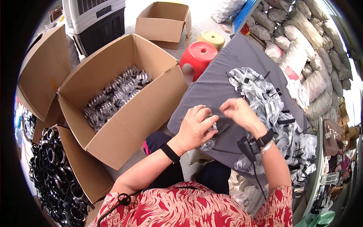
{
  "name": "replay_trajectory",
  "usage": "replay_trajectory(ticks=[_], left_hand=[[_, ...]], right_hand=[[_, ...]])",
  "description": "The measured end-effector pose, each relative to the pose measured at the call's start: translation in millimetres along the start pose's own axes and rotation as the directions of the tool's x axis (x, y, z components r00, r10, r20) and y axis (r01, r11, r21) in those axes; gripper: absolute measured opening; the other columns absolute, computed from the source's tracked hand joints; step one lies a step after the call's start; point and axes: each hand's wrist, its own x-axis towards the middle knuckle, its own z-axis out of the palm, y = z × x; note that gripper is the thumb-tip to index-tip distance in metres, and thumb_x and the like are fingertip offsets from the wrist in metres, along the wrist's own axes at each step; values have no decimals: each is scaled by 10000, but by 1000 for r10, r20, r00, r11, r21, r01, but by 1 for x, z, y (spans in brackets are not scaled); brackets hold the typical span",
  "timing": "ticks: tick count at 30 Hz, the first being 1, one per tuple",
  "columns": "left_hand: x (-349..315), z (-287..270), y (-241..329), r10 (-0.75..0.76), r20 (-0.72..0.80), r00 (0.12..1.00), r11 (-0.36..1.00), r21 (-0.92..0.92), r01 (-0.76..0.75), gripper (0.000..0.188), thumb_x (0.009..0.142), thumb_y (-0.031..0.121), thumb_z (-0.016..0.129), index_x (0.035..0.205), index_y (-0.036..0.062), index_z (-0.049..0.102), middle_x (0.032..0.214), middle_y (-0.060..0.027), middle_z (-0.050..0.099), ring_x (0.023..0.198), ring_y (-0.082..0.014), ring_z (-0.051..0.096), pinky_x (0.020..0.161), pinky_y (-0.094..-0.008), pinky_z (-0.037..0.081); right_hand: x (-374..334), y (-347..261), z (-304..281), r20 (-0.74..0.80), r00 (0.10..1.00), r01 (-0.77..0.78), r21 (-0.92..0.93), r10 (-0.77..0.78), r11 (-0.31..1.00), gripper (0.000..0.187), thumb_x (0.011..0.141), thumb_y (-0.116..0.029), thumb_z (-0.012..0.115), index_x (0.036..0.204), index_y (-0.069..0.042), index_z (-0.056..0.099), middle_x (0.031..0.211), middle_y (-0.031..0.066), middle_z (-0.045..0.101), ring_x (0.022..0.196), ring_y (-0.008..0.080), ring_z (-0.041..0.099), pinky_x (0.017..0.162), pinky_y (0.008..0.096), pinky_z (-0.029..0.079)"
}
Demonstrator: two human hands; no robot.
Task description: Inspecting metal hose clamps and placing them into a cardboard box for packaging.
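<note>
My left hand [194, 130] is closed around a small piece in clear plastic wrap [208, 144], just over the near left edge of the grey padded table [211, 89]. Most of that piece is covered by my fingers. To its right my right hand [241, 114] hovers apart from it, fingers curled together; what they hold, if anything, is hidden. Beside my right hand and wrist, a long heap of clear plastic bags [261, 92] with black parts showing in them lies on the table.
An open cardboard box [124, 125] at left holds several plastic-wrapped pieces [113, 96]. Black rings with metal bands [56, 178] fill the lower left. Beyond stand a red stool [199, 55], a yellow stool [211, 39], another carton [160, 30] and an air cooler [94, 19]. Stacked sacks [302, 38] line the right.
</note>
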Motion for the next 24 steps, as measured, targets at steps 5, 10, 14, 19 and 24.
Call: replay_trajectory(ticks=[5,10,14,19,24], left_hand=[[0,2,-1,0,3,1000,1000,19,0,436,548,131,775,954,106,619,1004,-106,540,1019,-314,523,793,-414,447],[0,-1,-3,-32,-26,999,999,-41,31,322,568,132,770,848,96,615,964,-106,540,980,-328,539,771,-419,458],[-3,-3,-9,-42,-38,998,995,-93,38,284,597,147,776,819,88,610,945,-108,545,962,-322,545,762,-412,463],[3,1,-7,-86,-43,995,988,-129,80,369,633,139,772,957,52,619,998,-134,562,947,-314,547,772,-394,471],[-4,-1,-7,-146,-62,987,983,-124,138,676,662,149,755,1265,9,482,1153,-189,540,990,-344,543,846,-407,463]], right_hand=[[106,20,-56,-451,865,-162,-666,-221,728,177,712,-106,652,838,16,676,844,186,674,859,342,652,752,402,503],[144,58,-61,-423,905,-362,-807,-30,466,174,685,-182,695,798,-49,695,837,153,685,840,326,663,767,435,489],[145,58,-61,-412,911,-390,-837,27,383,309,738,-297,711,880,-23,692,917,179,679,886,326,658,790,426,502],[125,46,-77,-442,841,-181,-773,-312,608,156,770,-162,625,757,-7,616,758,188,639,762,357,627,691,444,466],[43,-19,-28,-201,935,236,-256,-291,937,96,785,-73,624,797,15,590,647,140,560,590,201,546,577,341,421]])
